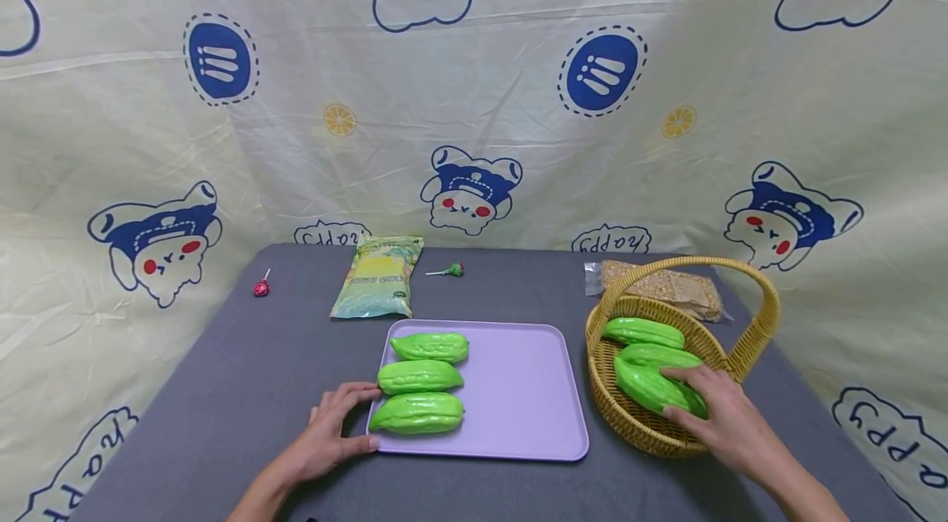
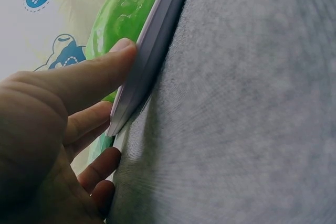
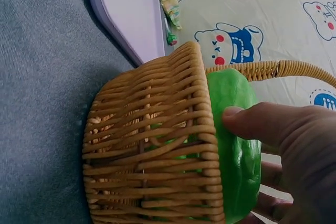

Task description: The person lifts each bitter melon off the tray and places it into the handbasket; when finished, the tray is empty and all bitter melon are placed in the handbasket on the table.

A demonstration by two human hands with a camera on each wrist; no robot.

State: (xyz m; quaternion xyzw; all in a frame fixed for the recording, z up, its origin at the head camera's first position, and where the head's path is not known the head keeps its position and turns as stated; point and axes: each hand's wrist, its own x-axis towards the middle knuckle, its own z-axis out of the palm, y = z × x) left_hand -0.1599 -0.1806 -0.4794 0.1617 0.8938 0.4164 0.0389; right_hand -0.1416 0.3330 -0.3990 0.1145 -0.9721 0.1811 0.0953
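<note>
Three bright green bitter melons (image 1: 416,376) lie in a column on the left side of a lilac tray (image 1: 526,390). My left hand (image 1: 329,433) touches the tray's left edge and near corner with spread fingers and thumb, as the left wrist view also shows. On the right, a wicker basket (image 1: 637,433) with a tall handle holds more bitter melons (image 1: 643,331). Reaching into it, my right hand (image 1: 729,415) grips the nearest bitter melon (image 3: 239,156), thumb on one side and fingers on the other. Those fingers are partly hidden in the right wrist view.
Behind the tray lies a green-yellow snack bag (image 1: 379,277), with a green lollipop (image 1: 453,269) beside it. A red lollipop (image 1: 262,287) is at the far left. Behind the basket is a clear pack of grains (image 1: 666,291). A printed cloth (image 1: 504,94) hangs at the table's back.
</note>
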